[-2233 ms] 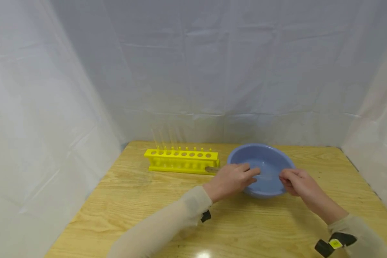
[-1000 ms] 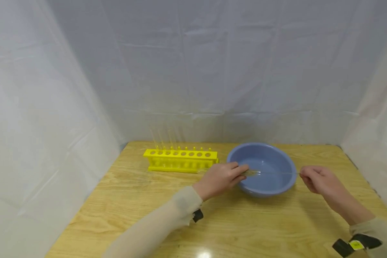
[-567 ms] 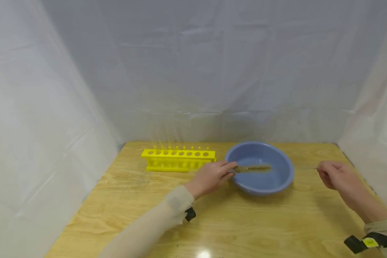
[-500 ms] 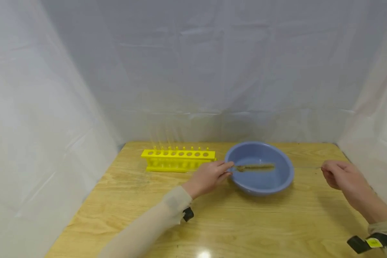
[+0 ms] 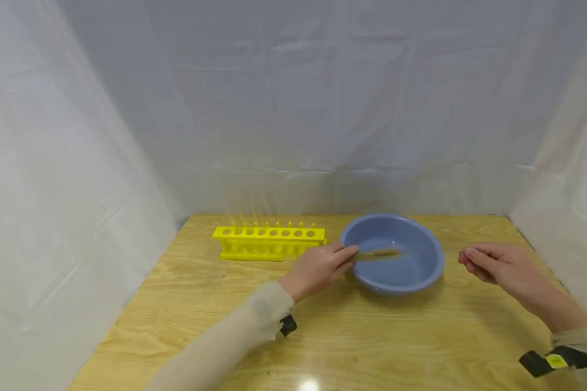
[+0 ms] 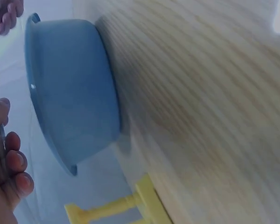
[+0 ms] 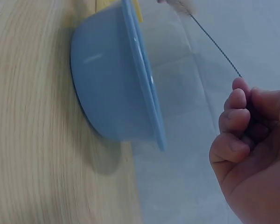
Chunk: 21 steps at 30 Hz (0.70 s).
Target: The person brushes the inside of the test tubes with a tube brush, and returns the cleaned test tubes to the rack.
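Over the blue basin (image 5: 396,277), my left hand (image 5: 318,271) grips a clear glass test tube (image 6: 2,140), mostly covered by the fingers. From its mouth, toward the right, sticks the bristle head of a test tube brush (image 5: 379,254), part of which appears to be inside the tube. My right hand (image 5: 509,271), to the right of the basin, pinches the far end of the brush's thin twisted wire handle (image 7: 217,45) between thumb and fingers. Tube and brush lie roughly level, in line with each other above the basin's rim.
A yellow test tube rack (image 5: 269,233) stands left of the basin, with several clear tubes at its left end. The wooden table (image 5: 352,342) carries both. White sheeting (image 5: 298,108) hangs behind and at the sides.
The right hand moved right, drawing the bristles out of the tube. Since half a second ago it has come back left, and less of the bristle head shows. The left hand shifted somewhat left overall.
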### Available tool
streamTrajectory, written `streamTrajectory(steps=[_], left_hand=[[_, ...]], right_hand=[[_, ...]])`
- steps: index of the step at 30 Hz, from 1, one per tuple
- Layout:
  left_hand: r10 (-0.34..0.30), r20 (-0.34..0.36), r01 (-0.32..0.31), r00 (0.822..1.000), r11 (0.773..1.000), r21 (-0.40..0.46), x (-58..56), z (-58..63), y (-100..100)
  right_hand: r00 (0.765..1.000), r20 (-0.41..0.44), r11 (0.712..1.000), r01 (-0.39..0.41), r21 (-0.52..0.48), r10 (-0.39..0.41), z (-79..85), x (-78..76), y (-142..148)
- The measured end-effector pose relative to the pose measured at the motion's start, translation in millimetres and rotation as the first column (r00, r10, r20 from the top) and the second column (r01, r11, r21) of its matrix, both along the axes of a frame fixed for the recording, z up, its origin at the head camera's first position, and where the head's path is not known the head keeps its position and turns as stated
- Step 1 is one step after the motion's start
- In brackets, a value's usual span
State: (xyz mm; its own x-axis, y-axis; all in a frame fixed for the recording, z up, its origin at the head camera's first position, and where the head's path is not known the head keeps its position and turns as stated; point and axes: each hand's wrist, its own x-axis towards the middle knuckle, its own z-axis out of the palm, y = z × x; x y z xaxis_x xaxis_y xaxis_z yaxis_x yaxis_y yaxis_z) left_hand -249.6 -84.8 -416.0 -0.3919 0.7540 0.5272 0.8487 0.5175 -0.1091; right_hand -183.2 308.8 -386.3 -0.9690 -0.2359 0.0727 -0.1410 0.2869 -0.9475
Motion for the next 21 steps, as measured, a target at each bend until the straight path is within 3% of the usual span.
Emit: streamTrajectory(steps=[10,16,21], left_hand=[[0.005,-0.01,-0.005,1.0,1.0,-0.005,2.3,6.4,11.6],[-0.016,-0.087,0.014,0.996,0.999,-0.029,4.4,10.6,24.4],[0.018,-0.07,-0.02,0.997,0.999,-0.039,6.8,11.3,32.5]], right_hand=[[0.995,-0.103,0.992,0.007,0.129,0.006,-4.6,-7.9,-40.5],[0.967,-0.231,0.976,-0.058,0.212,0.108,-10.5,-14.2,-78.7],[0.952,-0.263,0.97,-0.1,0.223,0.159,-11.5,-18.1,-99.1]])
